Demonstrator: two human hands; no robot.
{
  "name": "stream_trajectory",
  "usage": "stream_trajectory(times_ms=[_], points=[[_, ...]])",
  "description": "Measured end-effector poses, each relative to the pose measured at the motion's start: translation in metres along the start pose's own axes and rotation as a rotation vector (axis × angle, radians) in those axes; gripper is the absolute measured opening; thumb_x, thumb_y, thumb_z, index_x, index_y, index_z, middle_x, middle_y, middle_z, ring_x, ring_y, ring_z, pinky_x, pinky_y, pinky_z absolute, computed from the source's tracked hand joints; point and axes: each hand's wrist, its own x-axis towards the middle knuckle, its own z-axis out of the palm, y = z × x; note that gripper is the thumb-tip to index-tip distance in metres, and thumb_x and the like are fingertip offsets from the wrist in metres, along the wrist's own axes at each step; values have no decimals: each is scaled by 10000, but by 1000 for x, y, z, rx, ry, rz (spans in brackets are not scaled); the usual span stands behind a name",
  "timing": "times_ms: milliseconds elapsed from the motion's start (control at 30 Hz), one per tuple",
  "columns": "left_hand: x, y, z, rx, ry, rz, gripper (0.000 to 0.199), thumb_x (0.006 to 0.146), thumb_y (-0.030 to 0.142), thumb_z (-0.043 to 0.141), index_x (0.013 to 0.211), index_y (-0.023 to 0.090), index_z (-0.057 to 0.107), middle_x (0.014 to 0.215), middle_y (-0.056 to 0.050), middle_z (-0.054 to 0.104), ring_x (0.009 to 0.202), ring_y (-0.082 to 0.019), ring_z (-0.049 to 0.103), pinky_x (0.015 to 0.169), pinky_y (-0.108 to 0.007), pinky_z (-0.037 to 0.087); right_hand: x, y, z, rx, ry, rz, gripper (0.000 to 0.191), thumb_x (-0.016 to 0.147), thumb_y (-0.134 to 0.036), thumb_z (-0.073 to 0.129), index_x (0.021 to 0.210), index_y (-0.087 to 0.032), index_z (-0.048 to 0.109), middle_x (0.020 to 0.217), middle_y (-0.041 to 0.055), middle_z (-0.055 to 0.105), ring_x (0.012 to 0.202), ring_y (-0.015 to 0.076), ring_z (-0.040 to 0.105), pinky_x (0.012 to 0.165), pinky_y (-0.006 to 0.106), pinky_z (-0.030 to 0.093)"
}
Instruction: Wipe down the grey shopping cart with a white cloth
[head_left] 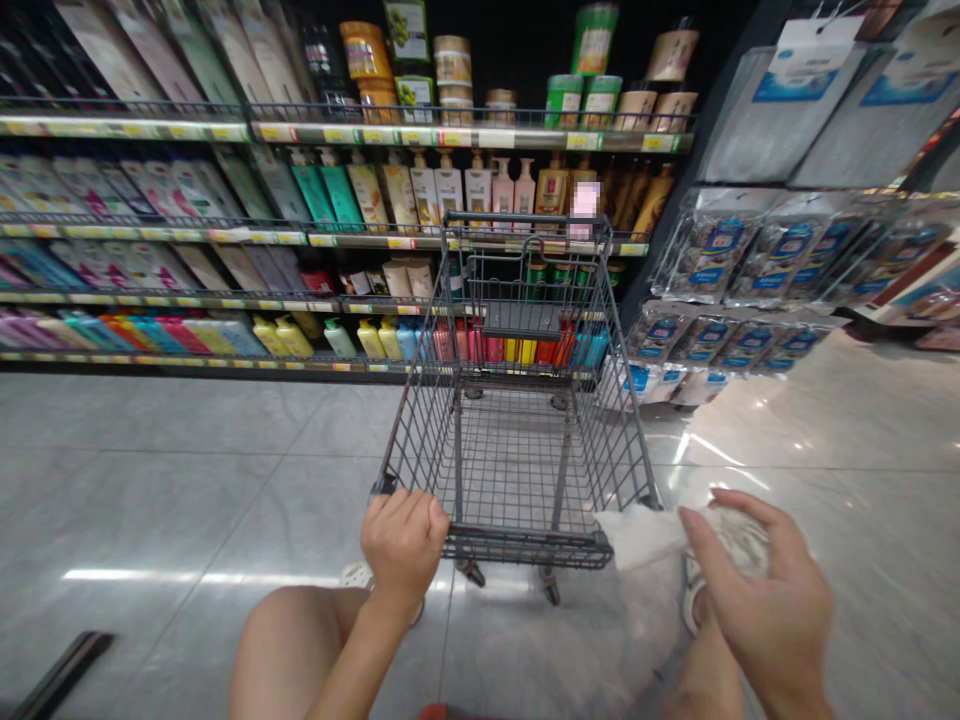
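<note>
A grey wire shopping cart point(517, 450) stands in front of me, and nothing lies on its basket floor. My left hand point(405, 540) is closed in a fist around the left part of the cart's near bar. At the right, my right hand point(765, 580) holds a crumpled white tissue point(645, 535) between thumb and fingers. One end of the tissue reaches left to the cart's near right corner. Whether it touches the bar there I cannot tell.
Beyond the cart, shelves point(150, 235) carry rows of bottles, with jars point(596, 40) on top. Packaged goods point(716, 255) hang on hooks at the right. Grey tiled floor point(187, 480) lies around the cart. A dark bar point(64, 675) is at the lower left.
</note>
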Motion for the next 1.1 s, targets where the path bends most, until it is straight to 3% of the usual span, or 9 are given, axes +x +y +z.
stream_trajectory(times_ms=[133, 267, 367, 500, 633, 733, 900, 1000, 1100], points=[[0, 0, -1, 5, -12, 1, 376, 890, 130, 398, 525, 221, 413, 486, 27, 404, 523, -150, 351, 554, -326, 255, -15, 9, 37, 120, -119, -185, 228, 904, -296, 456, 1056, -171, 571, 985, 98, 613, 960, 239, 585, 850, 420, 471], [-1, 0, 0, 6, -15, 2, 374, 894, 131, 390, 531, 224, 404, 488, 23, 404, 533, -153, 356, 558, -327, 260, -33, -2, 44, 111, -219, -344, 344, 900, -272, 476, 1221, -151, 507, 1200, 154, 569, 1204, 310, 486, 1018, 571, 370], [-2, -1, 1, 2, -11, -1, 370, 892, 134, 391, 535, 227, 400, 488, 23, 404, 537, -158, 355, 559, -331, 254, -44, -6, 41, 58, -247, -488, 361, 877, -208, 544, 1230, -141, 514, 1201, 149, 591, 1210, 292, 498, 1030, 522, 395], [-3, -2, 3, -3, -10, 5, 368, 891, 135, 392, 536, 232, 387, 487, 26, 396, 535, -158, 346, 558, -332, 246, -49, 7, 39, 118, -331, -651, 424, 865, -41, 424, 1266, -160, 494, 1208, 122, 611, 1233, 233, 514, 1008, 441, 454], [-2, -2, 4, 6, -9, 8, 370, 889, 136, 394, 533, 232, 378, 485, 28, 391, 533, -153, 342, 557, -327, 245, -37, 23, 35, 226, -389, -565, 459, 856, -48, 400, 1297, -172, 405, 1299, 142, 538, 1254, 210, 505, 964, 409, 495], [-1, 0, 4, 18, -12, 4, 376, 890, 140, 394, 525, 228, 386, 483, 28, 399, 531, -149, 348, 560, -325, 243, -18, 29, 35, 218, -390, -448, 330, 870, -99, 428, 1184, -191, 470, 1357, 158, 435, 1234, 233, 509, 929, 425, 503], [0, 3, 5, 33, -23, 7, 374, 887, 137, 402, 523, 225, 404, 483, 24, 414, 528, -150, 369, 569, -326, 252, 5, 29, 43, 16, -255, -386, 184, 885, -229, 493, 1009, -185, 623, 1076, 120, 503, 1052, 275, 532, 851, 480, 487], [1, 6, 5, 39, -23, 7, 369, 884, 136, 405, 527, 226, 412, 487, 20, 423, 536, -154, 380, 575, -327, 253, -1, 21, 43, -3, -191, -373, 242, 890, -196, 488, 1089, -204, 625, 968, 88, 582, 941, 243, 562, 816, 440, 489], [1, 7, 5, 43, -20, 0, 372, 888, 139, 403, 527, 229, 404, 491, 17, 428, 539, -158, 371, 575, -327, 247, -20, 9, 37, 35, -74, -357, 333, 876, -128, 492, 1188, -208, 578, 1016, 86, 634, 969, 229, 597, 840, 408, 497]])
